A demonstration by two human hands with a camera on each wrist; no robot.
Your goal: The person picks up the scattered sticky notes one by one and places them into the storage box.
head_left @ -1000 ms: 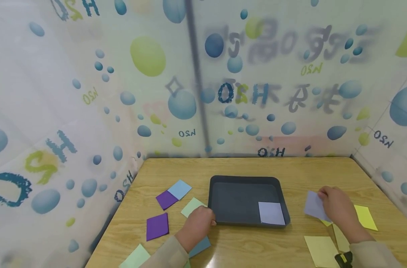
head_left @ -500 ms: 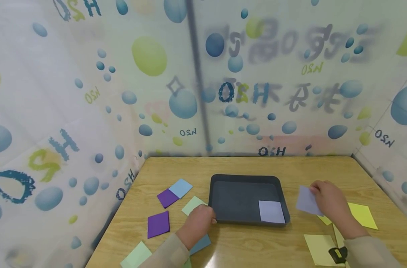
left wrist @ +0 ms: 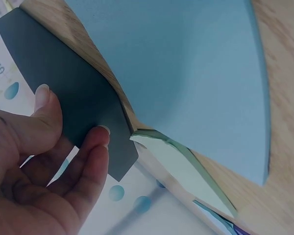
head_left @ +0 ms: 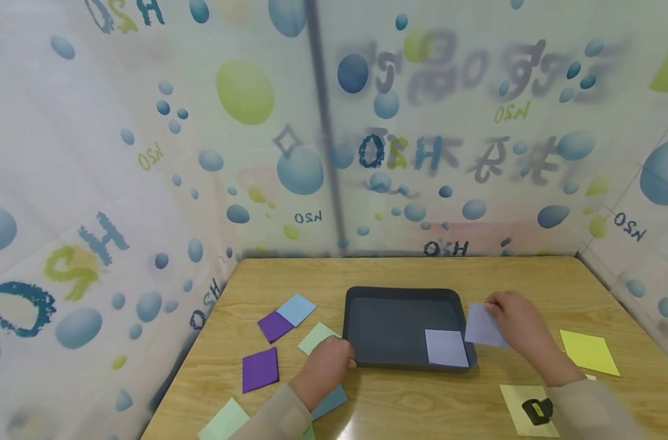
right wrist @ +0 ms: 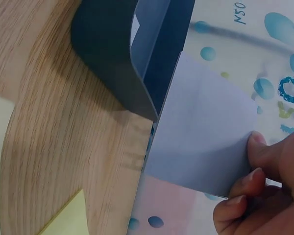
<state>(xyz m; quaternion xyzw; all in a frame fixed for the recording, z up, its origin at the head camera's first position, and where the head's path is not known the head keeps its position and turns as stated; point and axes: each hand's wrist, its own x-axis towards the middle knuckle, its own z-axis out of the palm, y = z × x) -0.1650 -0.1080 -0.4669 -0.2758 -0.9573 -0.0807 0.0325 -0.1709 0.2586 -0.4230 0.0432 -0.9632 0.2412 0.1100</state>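
A dark grey tray (head_left: pixel 389 330) lies on the wooden table with a pale lavender paper square (head_left: pixel 447 348) in its front right corner. My left hand (head_left: pixel 327 366) holds the tray's front left corner, its thumb and fingers (left wrist: pixel 95 142) against the dark wall; where the other fingertips lie is hidden. My right hand (head_left: pixel 516 321) pinches a second lavender paper square (head_left: pixel 483 327) by one edge, raised beside the tray's right rim. In the right wrist view this paper square (right wrist: pixel 201 127) hangs tilted between thumb and curled fingers, close to the tray's corner (right wrist: pixel 108 58).
Left of the tray lie purple squares (head_left: pixel 260 370), a light blue square (head_left: pixel 296 310), pale green squares (head_left: pixel 316 336) and a darker blue square (head_left: pixel 330 403). To the right are a bright yellow square (head_left: pixel 590 352) and a pale yellow one (head_left: pixel 517 403). Printed curtains (head_left: pixel 201 122) surround the table (head_left: pixel 411 403).
My right hand has moved left with the lavender paper square, from above the yellow squares to the tray's right rim. The left hand and the tray have stayed in place.
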